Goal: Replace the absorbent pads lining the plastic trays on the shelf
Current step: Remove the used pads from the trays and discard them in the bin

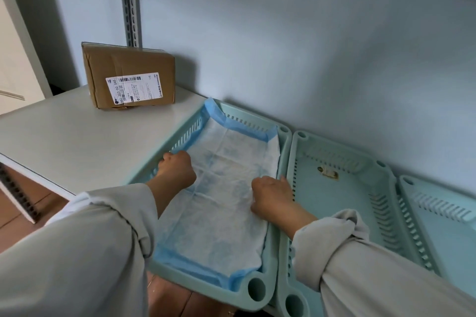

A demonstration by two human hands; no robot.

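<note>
Labelled cardboard box (128,76) stands on the shelf beside a slotted metal upright (130,0)

A white pad (226,188) with blue edges lines the left tray (257,288) on the shelf (77,136). The left hand (176,168) presses the pad at the tray's left wall; the right hand (273,194) presses it at the right wall. Two unlined trays (342,188) sit alongside to the right. A cardboard box (128,77) stands near the shelf's rear.

Third tray (438,216) cut off at right; box label (134,90) text illegible.
</note>
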